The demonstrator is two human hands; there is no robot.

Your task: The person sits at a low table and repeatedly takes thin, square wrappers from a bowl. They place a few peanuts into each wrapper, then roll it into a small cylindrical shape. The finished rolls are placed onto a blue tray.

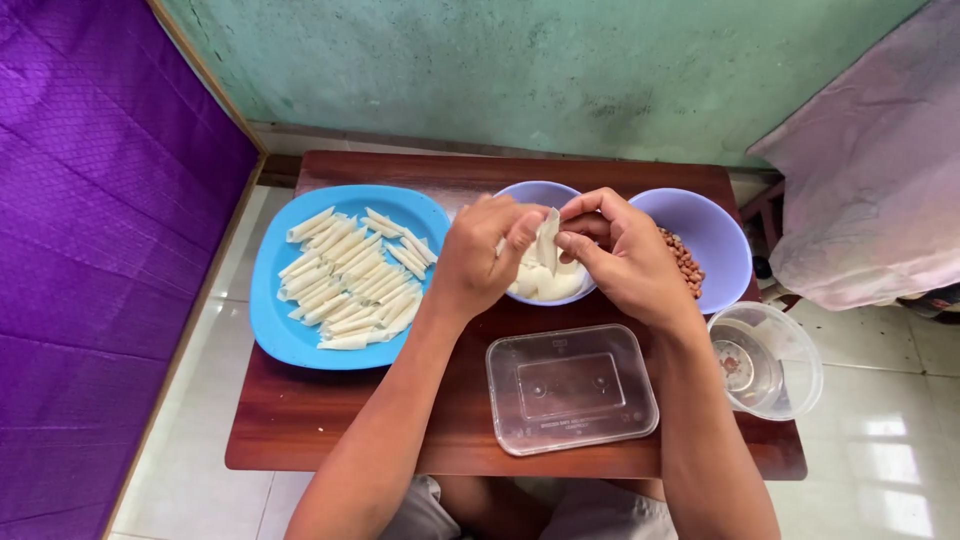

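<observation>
My left hand [480, 255] and my right hand [625, 255] meet above a lilac bowl [540, 192] of pale wrapper pieces. Both pinch one thin white wrapper [547, 240], held upright between the fingertips. On the left a blue plate [290, 340] carries several rolled white sticks [350, 280] laid in rows. A second lilac bowl [715, 240] at the right holds peanuts [686, 265], partly hidden by my right hand.
A rectangular clear plastic container [570, 388] lies on the small dark wooden table [300, 420] in front of me. A round clear tub [768, 362] sits at the table's right edge. Purple cloth [90, 250] hangs on the left, a green wall [520, 70] behind, pink cloth [880, 180] at right.
</observation>
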